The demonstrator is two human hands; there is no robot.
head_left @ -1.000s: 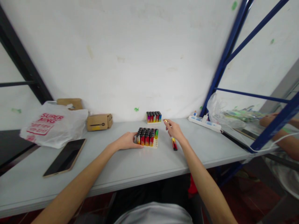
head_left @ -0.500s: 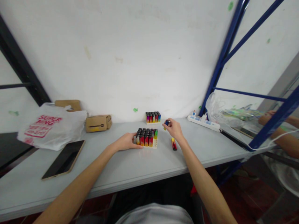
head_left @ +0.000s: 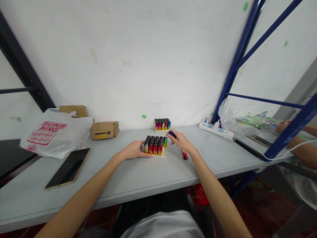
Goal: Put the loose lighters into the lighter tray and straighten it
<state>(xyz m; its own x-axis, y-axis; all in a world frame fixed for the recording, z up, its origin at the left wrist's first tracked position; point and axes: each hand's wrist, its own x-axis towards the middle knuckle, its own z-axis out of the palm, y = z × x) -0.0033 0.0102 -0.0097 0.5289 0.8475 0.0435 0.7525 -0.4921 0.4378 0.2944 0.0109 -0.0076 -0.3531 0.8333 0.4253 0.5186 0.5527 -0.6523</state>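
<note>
A white tray [head_left: 164, 154] packed with several upright colourful lighters stands at the middle of the grey table [head_left: 138, 175]. My left hand [head_left: 134, 149] rests against the tray's left side, fingers curled on it. My right hand [head_left: 180, 141] is closed on a blue-topped lighter [head_left: 171, 133], held just right of the tray's back right corner. Under my right wrist a red and yellow lighter [head_left: 184, 154] lies flat on the table. By the wall a short row of lighters [head_left: 162, 124] stands upright.
At the left lie a dark phone [head_left: 68, 168], a white plastic bag with red print [head_left: 55, 133] and two cardboard boxes [head_left: 105, 130]. A white power strip [head_left: 216, 130] lies at the right. Blue shelf posts [head_left: 235, 66] rise there; another person's arm [head_left: 303, 155] shows beyond.
My right hand has carried the lighter leftward and down, from beside the back row to the tray's back right corner. My left hand has stayed on the tray.
</note>
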